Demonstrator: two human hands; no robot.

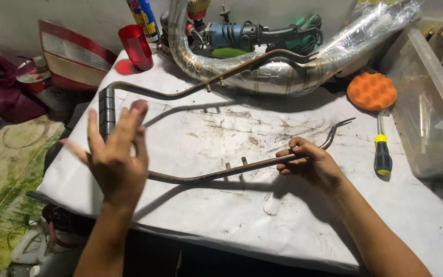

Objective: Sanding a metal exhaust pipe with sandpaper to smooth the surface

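Observation:
A long bent metal rod frame point(216, 173), rusty and U-shaped, lies over a white scratched tabletop point(221, 133). My right hand point(308, 163) grips its near bar close to the curled end, beside two small tabs. My left hand point(116, 154) hovers open above the frame's left bend, fingers spread, palm turned away, holding nothing. The frame's far bar runs up toward a chrome exhaust pipe point(262, 72) wrapped in clear plastic.
An orange foam polishing pad point(371, 91) and a yellow-and-black screwdriver point(382, 151) lie at the right. A red cup point(136, 46), a spray can point(143, 18) and a power tool point(252, 33) stand at the back. A clear plastic bin point(431, 102) sits far right.

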